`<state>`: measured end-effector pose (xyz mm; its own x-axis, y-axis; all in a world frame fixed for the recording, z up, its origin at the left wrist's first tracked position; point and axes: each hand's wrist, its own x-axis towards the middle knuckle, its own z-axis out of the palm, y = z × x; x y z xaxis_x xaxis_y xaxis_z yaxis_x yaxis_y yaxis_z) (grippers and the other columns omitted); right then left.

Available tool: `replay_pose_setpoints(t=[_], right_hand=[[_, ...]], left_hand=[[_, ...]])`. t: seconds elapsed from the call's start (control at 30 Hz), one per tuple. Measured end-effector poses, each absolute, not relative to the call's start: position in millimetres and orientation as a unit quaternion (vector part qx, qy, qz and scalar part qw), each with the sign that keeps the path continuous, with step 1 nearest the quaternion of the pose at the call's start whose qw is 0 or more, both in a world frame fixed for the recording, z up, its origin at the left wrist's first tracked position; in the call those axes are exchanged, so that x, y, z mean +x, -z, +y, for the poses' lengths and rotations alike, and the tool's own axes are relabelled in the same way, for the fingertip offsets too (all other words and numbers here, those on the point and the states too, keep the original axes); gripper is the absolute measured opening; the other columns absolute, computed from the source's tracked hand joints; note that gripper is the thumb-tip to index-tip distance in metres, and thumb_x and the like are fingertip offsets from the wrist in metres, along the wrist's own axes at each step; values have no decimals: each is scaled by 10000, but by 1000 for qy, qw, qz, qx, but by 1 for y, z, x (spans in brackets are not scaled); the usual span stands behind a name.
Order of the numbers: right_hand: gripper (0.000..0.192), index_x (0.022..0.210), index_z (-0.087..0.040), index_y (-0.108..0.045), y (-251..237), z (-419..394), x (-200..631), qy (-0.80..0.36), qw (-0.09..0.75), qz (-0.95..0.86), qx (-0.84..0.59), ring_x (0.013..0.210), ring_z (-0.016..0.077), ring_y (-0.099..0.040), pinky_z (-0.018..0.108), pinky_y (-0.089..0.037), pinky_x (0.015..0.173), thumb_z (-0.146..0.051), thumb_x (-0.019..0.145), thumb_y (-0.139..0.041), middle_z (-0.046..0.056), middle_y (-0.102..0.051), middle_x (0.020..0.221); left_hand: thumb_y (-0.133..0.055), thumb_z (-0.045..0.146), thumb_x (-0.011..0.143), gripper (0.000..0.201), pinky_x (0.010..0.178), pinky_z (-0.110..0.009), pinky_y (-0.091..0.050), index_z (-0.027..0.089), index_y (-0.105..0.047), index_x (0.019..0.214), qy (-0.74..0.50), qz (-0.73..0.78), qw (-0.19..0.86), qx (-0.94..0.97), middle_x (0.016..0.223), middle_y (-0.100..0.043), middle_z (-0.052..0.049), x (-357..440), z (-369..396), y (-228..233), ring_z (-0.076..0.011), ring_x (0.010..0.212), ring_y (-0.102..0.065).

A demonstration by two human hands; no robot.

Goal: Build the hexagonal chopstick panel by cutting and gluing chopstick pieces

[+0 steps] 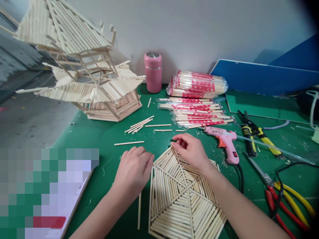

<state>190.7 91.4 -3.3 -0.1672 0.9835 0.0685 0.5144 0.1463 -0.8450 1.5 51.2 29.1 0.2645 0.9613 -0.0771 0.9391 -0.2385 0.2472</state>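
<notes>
A flat hexagonal panel made of glued wooden sticks lies on the green table in front of me. My left hand rests palm down at the panel's left edge, fingers together and touching it. My right hand sits on the panel's far corner with fingers curled; I cannot tell whether it pinches a stick. Loose sticks lie just beyond both hands. One more stick lies beside the panel's left edge.
A tall stick-built pagoda model stands at the back left. A pink flask and packs of chopsticks sit behind. A pink glue gun, yellow-handled cutters and red pliers lie right. Paper lies left.
</notes>
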Motion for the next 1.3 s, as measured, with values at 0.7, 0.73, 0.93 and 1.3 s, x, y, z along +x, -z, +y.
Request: replay_pose_setpoints(t=[0.7,0.73,0.93,1.3], right_hand=[[129,840,-185,-617,4,90,190,-339,334,-685,-552,584,111,-516,237,-432,537,-256,745,-566,11,-561,706],[129,841,-185,-617,4,90,190,-338,333,-686,-553,580,110,-514,235,-430,535,-257,747,-565,9,-559,705],[123,835,-185,-621,4,90,190,-328,325,-692,-556,568,106,-508,232,-414,526,-249,745,-568,0,-556,688],[116,834,-198,-622,3,91,190,-319,319,-696,-558,566,109,-508,235,-413,534,-246,747,-562,-2,-552,681]], left_hand=[[-442,250,808,228,629,-307,-332,205,-655,741,-130,608,152,768,756,-582,-30,1,38,-16,-167,716,-509],[-437,250,811,232,629,-307,-331,205,-654,739,-129,608,153,768,757,-581,-30,1,38,-16,-168,716,-507],[-419,243,822,259,619,-301,-323,197,-640,694,-129,602,150,774,735,-572,-27,2,37,-15,-166,705,-492],[-417,233,820,260,615,-298,-320,193,-625,670,-128,597,137,780,716,-557,-28,5,38,-13,-164,686,-465]])
